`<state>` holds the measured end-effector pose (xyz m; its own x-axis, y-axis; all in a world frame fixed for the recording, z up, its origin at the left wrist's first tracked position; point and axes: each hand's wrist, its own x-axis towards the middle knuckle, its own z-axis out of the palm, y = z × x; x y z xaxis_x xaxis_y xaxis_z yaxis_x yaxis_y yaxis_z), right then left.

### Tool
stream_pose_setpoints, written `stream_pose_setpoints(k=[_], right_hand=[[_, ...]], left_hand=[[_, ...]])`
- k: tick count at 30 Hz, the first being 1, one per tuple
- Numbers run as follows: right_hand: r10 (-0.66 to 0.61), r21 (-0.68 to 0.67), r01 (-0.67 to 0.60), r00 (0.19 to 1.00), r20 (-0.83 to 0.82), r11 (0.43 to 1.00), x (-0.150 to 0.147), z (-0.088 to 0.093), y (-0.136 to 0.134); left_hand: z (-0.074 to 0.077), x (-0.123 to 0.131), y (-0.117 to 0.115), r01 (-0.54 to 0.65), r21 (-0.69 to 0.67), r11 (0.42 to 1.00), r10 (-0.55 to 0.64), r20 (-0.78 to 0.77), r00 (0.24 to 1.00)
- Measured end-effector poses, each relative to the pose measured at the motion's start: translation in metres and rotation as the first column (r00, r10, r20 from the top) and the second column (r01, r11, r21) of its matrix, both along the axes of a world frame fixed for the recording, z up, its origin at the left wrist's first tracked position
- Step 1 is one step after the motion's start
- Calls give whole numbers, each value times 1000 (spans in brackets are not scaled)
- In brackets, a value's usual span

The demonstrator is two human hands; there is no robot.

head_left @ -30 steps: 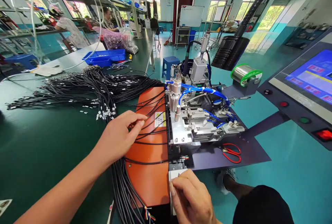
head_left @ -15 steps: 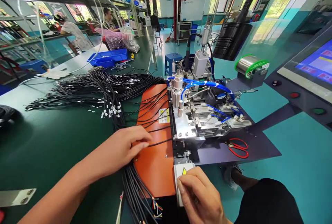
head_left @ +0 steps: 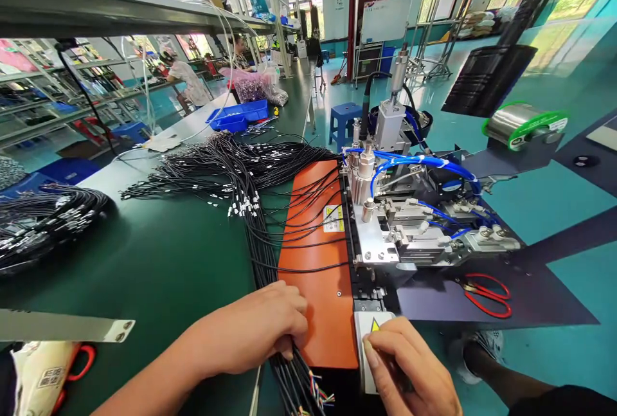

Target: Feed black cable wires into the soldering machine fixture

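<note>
My left hand (head_left: pixel 260 329) lies over a bundle of black cables (head_left: pixel 289 380) at the edge of the orange plate (head_left: pixel 321 319). Its fingers are curled down and closed on the cables; the fingertips are partly hidden. Stripped ends with coloured wires (head_left: pixel 321 393) show below it. Thumb and forefinger of my right hand (head_left: pixel 409 364) are pinched together above the pale block with a yellow warning label (head_left: pixel 365 339); what they hold, if anything, is too small to make out. Several single black cables (head_left: pixel 313 269) run across the orange plate into the metal machine (head_left: pixel 409 229).
Red-handled scissors (head_left: pixel 489 294) lie on the machine's dark base. Behind stands a solder wire spool (head_left: pixel 523 125). A cable pile (head_left: pixel 216 165) and blue trays (head_left: pixel 238 115) cover the bench's far part. A coiled cable bundle (head_left: pixel 53 223) sits left. Two people work farther back.
My left hand has come off the cable on the orange plate and moved down to the bundle. The view has turned left. My right hand stays pinched at the pale block.
</note>
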<state>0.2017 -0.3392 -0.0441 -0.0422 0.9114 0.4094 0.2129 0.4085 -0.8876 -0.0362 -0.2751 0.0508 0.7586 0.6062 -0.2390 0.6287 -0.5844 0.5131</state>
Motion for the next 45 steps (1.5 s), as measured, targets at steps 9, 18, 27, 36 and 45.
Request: stream_pose_setpoints(k=[9, 18, 27, 36, 45], right_hand=[[-61, -380, 23, 994, -88, 925, 28, 10, 2], [-243, -493, 202, 970, -20, 846, 57, -4, 11], [-266, -393, 272, 961, 70, 879, 54, 2, 12], [-245, -397, 251, 967, 65, 883, 47, -3, 9], [-183, -649, 31, 969, -168, 760, 44, 12, 30]], left_hand=[[-3, 30, 16, -76, 142, 987, 55, 143, 988], [-53, 84, 16, -165, 347, 923, 48, 323, 945], [-76, 95, 9, -269, 265, 926, 120, 470, 875], [-86, 95, 8, -347, 341, 874, 150, 490, 859], [-87, 97, 9, -342, 350, 872, 147, 479, 866]])
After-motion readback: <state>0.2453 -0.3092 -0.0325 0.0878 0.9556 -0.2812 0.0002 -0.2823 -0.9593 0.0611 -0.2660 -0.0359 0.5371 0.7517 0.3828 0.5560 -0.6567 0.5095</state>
